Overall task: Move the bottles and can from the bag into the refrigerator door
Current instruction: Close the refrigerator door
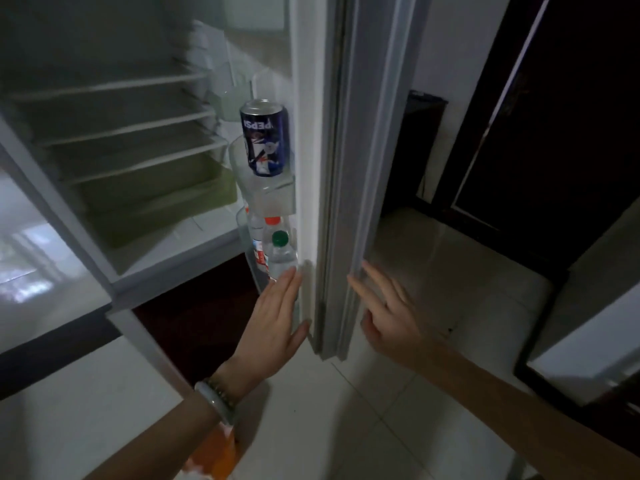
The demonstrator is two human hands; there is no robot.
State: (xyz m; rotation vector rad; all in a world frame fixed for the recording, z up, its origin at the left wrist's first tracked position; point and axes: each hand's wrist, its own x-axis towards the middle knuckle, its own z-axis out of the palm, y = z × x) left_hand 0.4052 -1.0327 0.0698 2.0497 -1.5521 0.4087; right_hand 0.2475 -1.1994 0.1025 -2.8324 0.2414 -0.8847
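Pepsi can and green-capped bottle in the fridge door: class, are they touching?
Apart. The head view shows the Pepsi can on the upper door shelf, with the green-capped bottle in the rack below it.

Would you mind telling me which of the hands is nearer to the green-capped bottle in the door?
Left. The left hand has its fingertips right at the green-capped bottle; the right hand is across the door edge, on its outer side.
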